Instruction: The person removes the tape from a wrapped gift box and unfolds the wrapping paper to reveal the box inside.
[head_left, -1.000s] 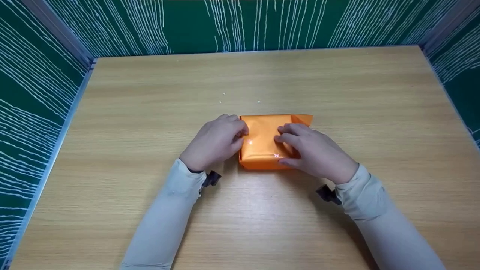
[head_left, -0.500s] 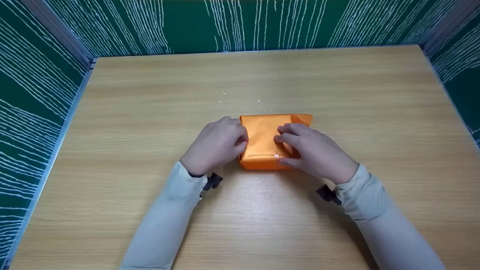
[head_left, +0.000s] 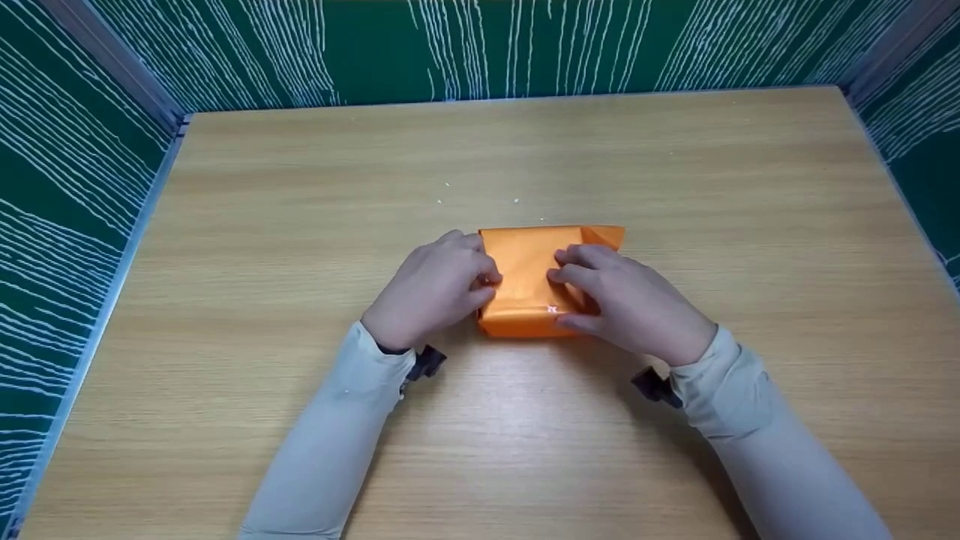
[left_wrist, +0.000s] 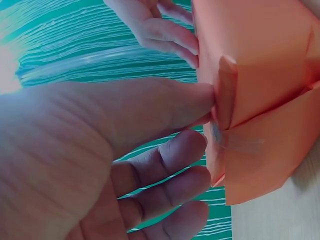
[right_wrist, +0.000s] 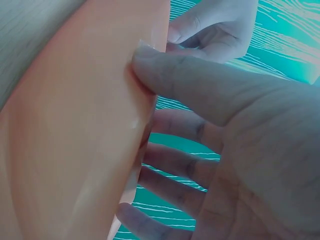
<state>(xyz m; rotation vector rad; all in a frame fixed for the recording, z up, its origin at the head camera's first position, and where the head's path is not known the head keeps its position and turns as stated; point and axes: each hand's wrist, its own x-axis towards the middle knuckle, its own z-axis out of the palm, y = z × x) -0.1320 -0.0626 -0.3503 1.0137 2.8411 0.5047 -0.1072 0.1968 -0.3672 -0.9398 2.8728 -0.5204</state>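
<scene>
A parcel wrapped in shiny orange paper (head_left: pixel 521 259) lies on the table. My left hand (head_left: pixel 439 281) is at its left end, thumb and forefinger pinched together against the upper edge; the other fingers are bent. Just beside the thumb, a short strip of clear tape (left_wrist: pixel 245 145) crosses the folded end flap (left_wrist: pixel 265 160) in the left wrist view. My right hand (head_left: pixel 630 300) holds the parcel's right part, fingers spread on top and thumb on the near side. The parcel's right end is mostly hidden by this hand, except a pointed paper flap (head_left: pixel 606 235) sticking out.
The wood-grain table (head_left: pixel 315 180) spreads around the parcel. A few tiny white scraps (head_left: pixel 516 200) lie behind it. Green walls with white streaks (head_left: pixel 375 52) border the back and both sides. A small black camera sits at each wrist.
My left hand has shifted slightly toward the near side along the parcel's left edge, its thumb and forefinger closer together. My right hand and the parcel stay in place.
</scene>
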